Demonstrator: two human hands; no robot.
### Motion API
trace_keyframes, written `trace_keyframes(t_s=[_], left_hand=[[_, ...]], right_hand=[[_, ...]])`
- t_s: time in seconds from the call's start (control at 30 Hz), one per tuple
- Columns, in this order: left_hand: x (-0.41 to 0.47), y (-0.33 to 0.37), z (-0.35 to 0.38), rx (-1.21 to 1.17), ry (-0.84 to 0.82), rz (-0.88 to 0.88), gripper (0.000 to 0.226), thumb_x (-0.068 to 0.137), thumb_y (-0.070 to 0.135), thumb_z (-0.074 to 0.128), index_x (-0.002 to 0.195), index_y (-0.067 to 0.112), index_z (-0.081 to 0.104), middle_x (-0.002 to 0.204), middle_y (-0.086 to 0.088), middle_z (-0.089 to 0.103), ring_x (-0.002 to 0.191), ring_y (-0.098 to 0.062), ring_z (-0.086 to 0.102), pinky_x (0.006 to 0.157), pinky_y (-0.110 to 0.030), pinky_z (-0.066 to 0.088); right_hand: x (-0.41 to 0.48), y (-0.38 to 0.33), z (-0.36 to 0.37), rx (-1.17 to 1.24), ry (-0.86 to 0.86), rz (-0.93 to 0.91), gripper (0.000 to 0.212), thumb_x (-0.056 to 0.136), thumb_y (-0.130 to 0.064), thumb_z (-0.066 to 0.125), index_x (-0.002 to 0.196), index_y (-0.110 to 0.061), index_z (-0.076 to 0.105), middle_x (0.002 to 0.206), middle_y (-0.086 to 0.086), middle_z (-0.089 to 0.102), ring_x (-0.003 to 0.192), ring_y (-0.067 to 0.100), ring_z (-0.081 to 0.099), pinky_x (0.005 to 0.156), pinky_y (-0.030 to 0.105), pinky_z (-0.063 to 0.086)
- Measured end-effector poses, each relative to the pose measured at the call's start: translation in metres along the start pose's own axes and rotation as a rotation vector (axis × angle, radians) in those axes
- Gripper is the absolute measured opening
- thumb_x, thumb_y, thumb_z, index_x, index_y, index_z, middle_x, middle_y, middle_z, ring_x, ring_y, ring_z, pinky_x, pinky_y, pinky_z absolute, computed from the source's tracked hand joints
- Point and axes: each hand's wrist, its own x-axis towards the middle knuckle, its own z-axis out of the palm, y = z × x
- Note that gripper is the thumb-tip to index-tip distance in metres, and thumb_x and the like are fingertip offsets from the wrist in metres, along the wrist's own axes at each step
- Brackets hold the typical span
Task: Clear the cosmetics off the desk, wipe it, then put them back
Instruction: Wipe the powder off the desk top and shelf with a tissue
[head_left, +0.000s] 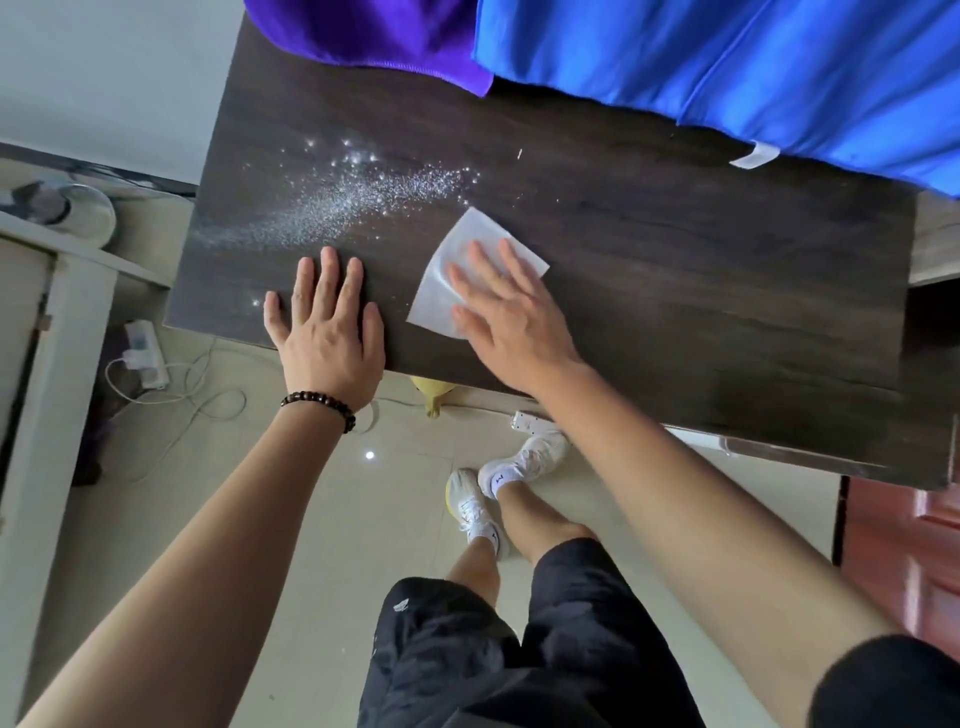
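The dark wooden desk (649, 249) has no cosmetics on it. A streak of glittering spray droplets (343, 208) covers its left part. A folded white wipe (457, 254) lies flat on the desk near the middle front. My right hand (511, 317) presses down on the wipe with flat, spread fingers. My left hand (324, 325), with a dark bead bracelet on the wrist, rests flat and spread on the desk's front edge, to the left of the wipe, holding nothing.
Purple cloth (374, 36) and blue cloth (727, 67) hang over the desk's far edge. A white cabinet (47, 322) stands at the left. A power strip with cables (148, 353) lies on the tiled floor. A second strip (530, 422) lies by my feet.
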Motion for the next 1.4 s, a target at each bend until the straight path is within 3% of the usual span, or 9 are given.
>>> trace_keyframes(t_s=[0.27,0.47,0.57,0.73,0.87,1.03,1.17,1.27,1.4], left_hand=[[0.001,0.001,-0.003,0.039,-0.048,-0.012,0.054,0.099,0.041,0.033,0.15,0.026,0.029,0.161,0.0,0.021,0.148,-0.024,0.013,0.117,-0.057,0.007],[0.006,0.0,-0.011,0.032,0.038,0.015,0.044,0.099,0.032,0.04,0.14,0.021,0.049,0.153,-0.001,0.04,0.141,-0.026,0.033,0.11,-0.052,0.021],[0.014,-0.006,-0.02,0.042,0.079,0.042,0.038,0.099,0.031,0.041,0.132,0.02,0.056,0.146,-0.002,0.049,0.129,-0.027,0.045,0.106,-0.048,0.025],[0.033,-0.026,-0.029,0.097,0.098,0.025,0.037,0.099,0.036,0.039,0.129,0.023,0.056,0.146,-0.008,0.047,0.127,-0.03,0.043,0.105,-0.049,0.024],[0.049,-0.04,-0.037,0.082,0.078,-0.008,0.04,0.1,0.037,0.038,0.134,0.023,0.052,0.151,-0.011,0.039,0.136,-0.032,0.036,0.108,-0.051,0.022],[0.074,-0.067,-0.049,0.083,-0.014,-0.001,0.054,0.098,0.044,0.032,0.148,0.025,0.034,0.161,-0.01,0.019,0.148,-0.028,0.014,0.117,-0.054,0.011],[0.101,-0.097,-0.052,0.085,-0.092,0.068,0.059,0.097,0.048,0.029,0.151,0.026,0.029,0.162,-0.009,0.013,0.149,-0.027,0.008,0.118,-0.055,0.008],[0.113,-0.118,-0.053,0.084,-0.146,0.146,0.06,0.097,0.05,0.027,0.151,0.025,0.029,0.162,-0.007,0.015,0.149,-0.027,0.01,0.118,-0.055,0.011],[0.118,-0.136,-0.055,0.044,-0.218,0.22,0.057,0.099,0.05,0.023,0.153,0.029,0.023,0.163,-0.001,0.011,0.142,-0.027,0.028,0.115,-0.055,0.019]], right_hand=[[0.069,0.104,-0.054,-0.08,-0.001,0.474,0.053,0.104,-0.042,0.022,0.156,-0.032,0.017,0.166,0.005,0.005,0.15,0.042,-0.001,0.123,0.048,0.005],[0.078,0.001,-0.017,-0.079,-0.06,0.029,0.054,0.104,-0.04,0.029,0.156,-0.03,0.022,0.166,0.006,0.011,0.15,0.043,0.0,0.122,0.05,0.002],[0.057,0.024,-0.016,-0.073,-0.078,-0.132,0.052,0.104,-0.04,0.034,0.155,-0.033,0.027,0.165,0.002,0.014,0.151,0.037,0.003,0.123,0.046,0.002],[0.082,0.116,-0.047,-0.051,0.064,0.212,0.052,0.103,-0.043,0.033,0.154,-0.034,0.029,0.164,0.005,0.018,0.15,0.042,0.008,0.122,0.049,0.009],[0.119,0.092,-0.053,-0.029,0.1,0.406,0.054,0.102,-0.04,0.029,0.154,-0.027,0.028,0.163,0.011,0.02,0.147,0.047,0.009,0.121,0.052,0.008],[0.115,-0.03,-0.008,-0.044,0.02,0.055,0.054,0.103,-0.037,0.03,0.156,-0.029,0.024,0.165,0.007,0.012,0.15,0.043,0.002,0.122,0.051,0.001],[0.085,-0.049,0.006,-0.008,-0.015,-0.049,0.051,0.104,-0.038,0.036,0.155,-0.031,0.03,0.165,0.003,0.017,0.152,0.036,0.005,0.123,0.046,0.0],[0.062,-0.02,0.001,-0.042,0.019,0.101,0.051,0.105,-0.04,0.036,0.155,-0.032,0.029,0.165,0.003,0.015,0.152,0.035,0.004,0.123,0.046,0.005],[0.068,0.005,-0.014,-0.051,0.042,0.552,0.054,0.105,-0.041,0.029,0.157,-0.03,0.02,0.166,0.007,0.006,0.151,0.038,-0.002,0.123,0.046,0.004]])
